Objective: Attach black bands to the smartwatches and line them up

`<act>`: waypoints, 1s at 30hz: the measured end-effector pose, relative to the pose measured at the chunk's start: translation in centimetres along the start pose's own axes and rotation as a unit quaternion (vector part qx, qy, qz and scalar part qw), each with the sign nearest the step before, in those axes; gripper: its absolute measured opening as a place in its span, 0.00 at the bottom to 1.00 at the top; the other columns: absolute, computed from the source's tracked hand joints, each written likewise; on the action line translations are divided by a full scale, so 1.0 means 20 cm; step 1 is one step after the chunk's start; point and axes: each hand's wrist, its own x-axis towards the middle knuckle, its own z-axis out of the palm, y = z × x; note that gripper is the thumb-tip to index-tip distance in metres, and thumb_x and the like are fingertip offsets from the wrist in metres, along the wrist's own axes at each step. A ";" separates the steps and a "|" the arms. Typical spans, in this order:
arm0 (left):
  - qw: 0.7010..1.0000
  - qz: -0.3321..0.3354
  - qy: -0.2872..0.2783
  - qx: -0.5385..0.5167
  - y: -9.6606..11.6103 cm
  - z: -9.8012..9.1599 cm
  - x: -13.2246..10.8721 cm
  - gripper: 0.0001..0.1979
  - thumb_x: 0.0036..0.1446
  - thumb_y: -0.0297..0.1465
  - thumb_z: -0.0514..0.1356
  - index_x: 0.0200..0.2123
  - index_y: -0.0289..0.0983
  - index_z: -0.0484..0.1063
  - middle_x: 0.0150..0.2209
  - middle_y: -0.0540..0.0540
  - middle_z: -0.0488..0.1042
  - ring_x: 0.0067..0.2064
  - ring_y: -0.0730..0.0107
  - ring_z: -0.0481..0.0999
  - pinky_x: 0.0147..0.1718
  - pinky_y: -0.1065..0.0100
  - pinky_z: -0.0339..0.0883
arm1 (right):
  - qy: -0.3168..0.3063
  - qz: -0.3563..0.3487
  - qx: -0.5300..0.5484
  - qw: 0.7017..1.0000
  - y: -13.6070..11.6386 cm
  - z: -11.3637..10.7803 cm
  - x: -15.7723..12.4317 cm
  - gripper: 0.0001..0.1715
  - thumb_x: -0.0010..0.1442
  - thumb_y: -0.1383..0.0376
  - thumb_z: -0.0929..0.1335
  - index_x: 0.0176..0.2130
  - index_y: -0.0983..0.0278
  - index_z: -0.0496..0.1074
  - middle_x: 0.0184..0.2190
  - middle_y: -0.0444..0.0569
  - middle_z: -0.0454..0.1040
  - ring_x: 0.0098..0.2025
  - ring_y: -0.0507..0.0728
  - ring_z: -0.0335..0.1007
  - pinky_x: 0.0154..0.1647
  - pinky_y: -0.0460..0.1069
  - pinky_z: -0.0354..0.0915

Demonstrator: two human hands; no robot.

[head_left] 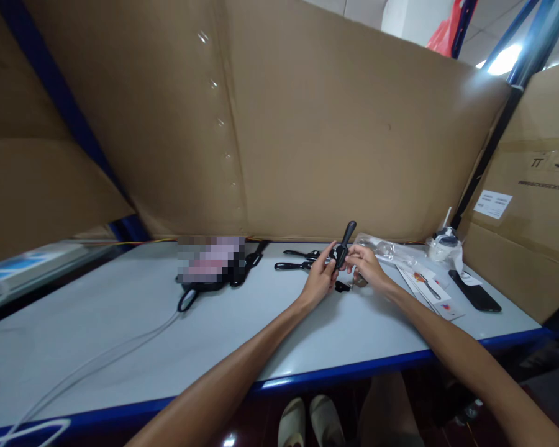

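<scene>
Tilted up above the table is a black spokeshave (348,236), one handle pointing up and away from me. My left hand (322,273) grips its middle body with thumb and fingers. On the other side, my right hand (366,266) has its fingers closed against the same body; any small part between those fingertips is hidden. Under my hands lies a small black part (342,286). Left of my left hand, another black spokeshave (292,266) rests on the table, with a similar black handle (300,253) just behind it.
On the left, a blurred-out device (212,261) trails a white cable (121,343); a black tool (249,264) lies beside it. To the right are a clear plastic bag (386,248), printed cards (431,290), a black phone (475,292) and a lidded cup (443,245). Cardboard (307,136) walls the back.
</scene>
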 end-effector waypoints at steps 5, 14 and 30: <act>1.000 0.009 0.001 -0.003 0.01 0.00 0.01 0.36 0.63 0.39 0.59 0.71 0.37 0.56 0.20 0.59 0.58 0.17 0.80 0.51 0.17 0.76 0.43 | -0.004 -0.013 -0.001 1.000 0.00 0.00 0.00 0.11 0.52 0.57 0.69 0.33 0.62 0.66 0.25 0.45 0.75 0.24 0.52 0.68 0.16 0.42 0.62; 0.999 0.033 0.004 0.008 0.00 0.00 0.01 0.36 0.62 0.40 0.60 0.70 0.35 0.58 0.20 0.58 0.59 0.18 0.79 0.50 0.17 0.75 0.44 | -0.007 -0.023 -0.007 1.000 0.00 -0.01 0.00 0.13 0.52 0.56 0.69 0.33 0.61 0.67 0.26 0.45 0.76 0.25 0.52 0.68 0.16 0.42 0.62; 0.984 0.098 0.038 0.144 -0.08 -0.03 0.04 0.30 0.65 0.34 0.55 0.69 0.35 0.62 0.24 0.53 0.64 0.25 0.73 0.60 0.27 0.73 0.58 | 0.152 -0.169 -0.253 0.940 0.01 -0.04 -0.01 0.08 0.61 0.64 0.66 0.40 0.62 0.72 0.23 0.41 0.70 0.25 0.53 0.66 0.31 0.47 0.63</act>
